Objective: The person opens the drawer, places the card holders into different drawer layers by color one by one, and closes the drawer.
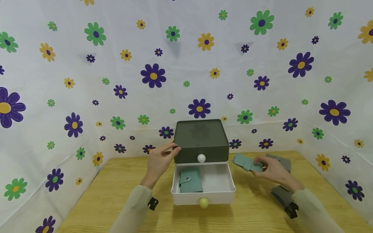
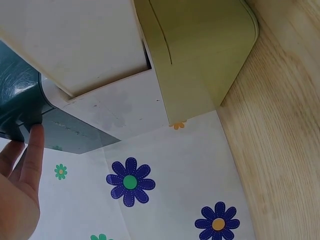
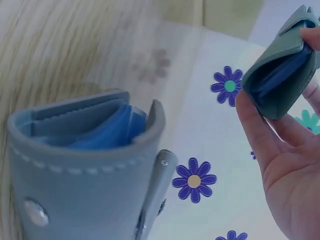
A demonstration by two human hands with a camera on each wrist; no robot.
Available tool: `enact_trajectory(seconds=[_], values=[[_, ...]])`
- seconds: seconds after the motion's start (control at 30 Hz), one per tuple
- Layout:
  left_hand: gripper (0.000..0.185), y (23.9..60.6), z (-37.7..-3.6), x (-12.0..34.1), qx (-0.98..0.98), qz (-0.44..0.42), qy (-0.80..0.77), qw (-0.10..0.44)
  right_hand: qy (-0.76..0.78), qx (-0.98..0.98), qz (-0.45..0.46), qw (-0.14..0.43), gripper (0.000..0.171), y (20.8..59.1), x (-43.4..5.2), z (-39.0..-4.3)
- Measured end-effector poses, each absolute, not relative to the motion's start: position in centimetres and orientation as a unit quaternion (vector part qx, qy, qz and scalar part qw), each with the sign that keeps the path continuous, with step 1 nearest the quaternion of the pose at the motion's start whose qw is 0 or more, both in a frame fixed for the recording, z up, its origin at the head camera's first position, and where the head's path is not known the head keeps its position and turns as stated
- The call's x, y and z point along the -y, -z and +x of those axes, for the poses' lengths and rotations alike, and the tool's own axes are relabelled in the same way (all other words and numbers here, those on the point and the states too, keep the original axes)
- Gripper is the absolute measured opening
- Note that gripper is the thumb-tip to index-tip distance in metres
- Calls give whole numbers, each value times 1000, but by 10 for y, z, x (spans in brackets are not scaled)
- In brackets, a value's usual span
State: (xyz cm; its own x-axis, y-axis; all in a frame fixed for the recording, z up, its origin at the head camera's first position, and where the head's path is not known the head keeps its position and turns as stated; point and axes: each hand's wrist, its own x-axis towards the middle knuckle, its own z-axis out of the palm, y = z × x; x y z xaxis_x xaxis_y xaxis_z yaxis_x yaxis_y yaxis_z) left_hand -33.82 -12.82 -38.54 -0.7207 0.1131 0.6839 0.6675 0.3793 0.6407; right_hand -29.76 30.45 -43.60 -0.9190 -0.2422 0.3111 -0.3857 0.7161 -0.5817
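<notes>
My right hand (image 1: 274,170) pinches a teal snap-strap wallet (image 1: 243,160) above the table, right of a small drawer box. In the right wrist view, blue inner sleeves show inside that wallet (image 3: 277,60). My left hand (image 1: 157,163) touches the front left corner of the box's dark green upper part (image 1: 201,132), its fingertips against the edge. Below it a white drawer (image 1: 186,199) with a yellow-green knob is pulled out. Another teal wallet (image 1: 192,183) with a strap lies in the drawer's left half.
Two grey wallets, one farther back (image 1: 284,163) and one nearer (image 1: 281,194), are on the table's right side, the nearer partly behind my right arm. An olive section (image 2: 210,55) sits under the white drawer. Flower-printed cloth (image 1: 175,84) encloses the wooden table (image 1: 116,181).
</notes>
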Motion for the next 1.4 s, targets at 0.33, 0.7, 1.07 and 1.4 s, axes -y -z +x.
enact_trajectory(seconds=[0.33,0.7,1.07,1.4], values=[[23,386,-338,128,782,-252,496,281,-382,897,202,91,27,421,-303,-282],[23,383,-337,128,784,-255,493,277,-429,864,253,71,26,409,-306,-274],[25,383,-339,127,783,-252,498,274,-448,848,280,41,25,401,-295,-266],[22,385,-339,128,785,-244,500,272,-422,849,309,69,24,395,-257,-267]])
